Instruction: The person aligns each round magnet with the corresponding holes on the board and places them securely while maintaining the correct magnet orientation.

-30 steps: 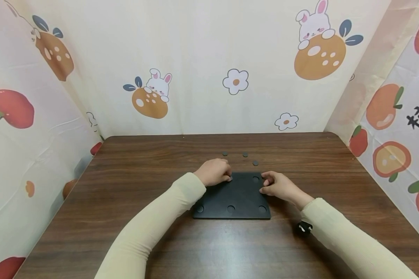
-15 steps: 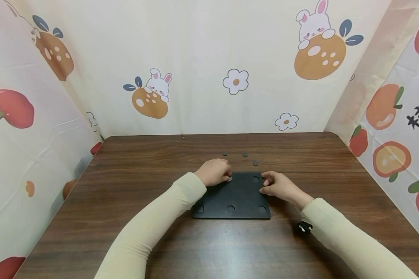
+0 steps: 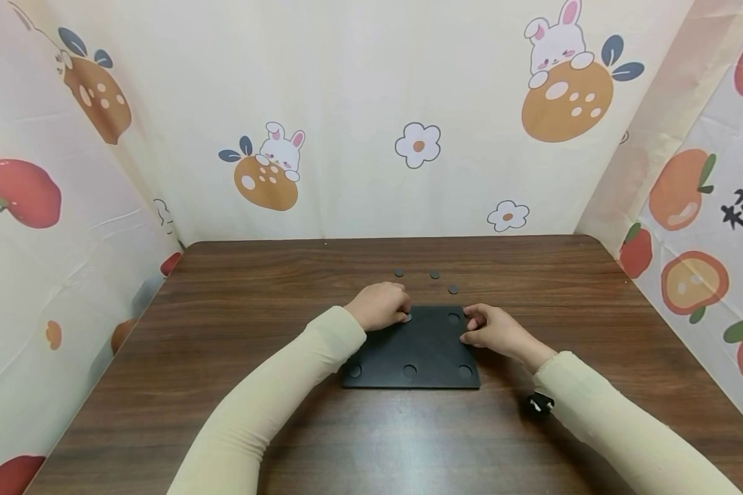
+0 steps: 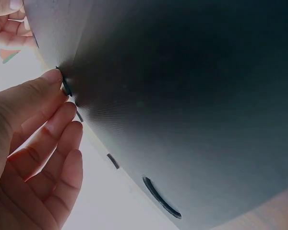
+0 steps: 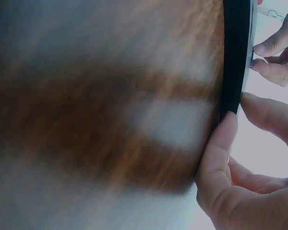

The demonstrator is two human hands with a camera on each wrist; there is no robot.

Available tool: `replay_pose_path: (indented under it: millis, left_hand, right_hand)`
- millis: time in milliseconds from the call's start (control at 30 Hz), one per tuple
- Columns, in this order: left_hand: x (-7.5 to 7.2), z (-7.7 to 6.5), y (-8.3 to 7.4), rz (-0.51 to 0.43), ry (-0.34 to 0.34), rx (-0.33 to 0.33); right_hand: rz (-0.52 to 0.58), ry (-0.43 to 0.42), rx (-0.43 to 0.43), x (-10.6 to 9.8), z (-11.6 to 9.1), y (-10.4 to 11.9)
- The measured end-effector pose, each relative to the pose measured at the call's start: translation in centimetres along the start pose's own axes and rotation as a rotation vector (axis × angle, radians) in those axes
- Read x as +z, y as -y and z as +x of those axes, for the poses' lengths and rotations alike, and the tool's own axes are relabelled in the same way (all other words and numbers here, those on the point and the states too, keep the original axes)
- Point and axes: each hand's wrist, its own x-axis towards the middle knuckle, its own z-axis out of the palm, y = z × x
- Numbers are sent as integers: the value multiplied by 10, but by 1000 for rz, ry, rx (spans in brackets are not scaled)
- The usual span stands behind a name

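Head view: a black board (image 3: 436,344) lies flat on the wooden table (image 3: 272,275), with round recesses (image 3: 410,372) along its near side and another at its far right corner. The left hand (image 3: 380,304) pinches a small disc (image 3: 409,317) at the board's far side; whether it sits in a recess, I can't tell. Three loose discs (image 3: 435,274) rest on the table beyond. The right hand (image 3: 495,330) holds the board's right edge, thumb and forefinger set apart along it. The board looks stiff, probably light enough to slide, so its edges seem the place to steady it.

Left wrist view: thumb and forefinger pinch the disc by its rim, the other fingers curved loosely beside it. It looks thin, rigid and nearly weightless, likely easy to lose from smooth fingertips; the rim is the sensible hold.

Right wrist view: thumb and forefinger touch the board's edge, which looks thick enough for a firm, secure grip.
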Motion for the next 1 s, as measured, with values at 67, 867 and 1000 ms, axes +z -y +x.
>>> replay_pose_path:
  millis: [67, 867, 1000]
  left_hand:
    - [0, 0, 0, 1, -1, 2]
    - [-4, -7, 0, -55, 38, -14]
    - [-4, -9, 3, -86, 35, -27]
  right_hand:
    - [-1, -1, 1, 0, 0, 0]
    - [-10, -4, 0, 0, 0, 1]
    - [-15, -3, 2, 0, 0, 1]
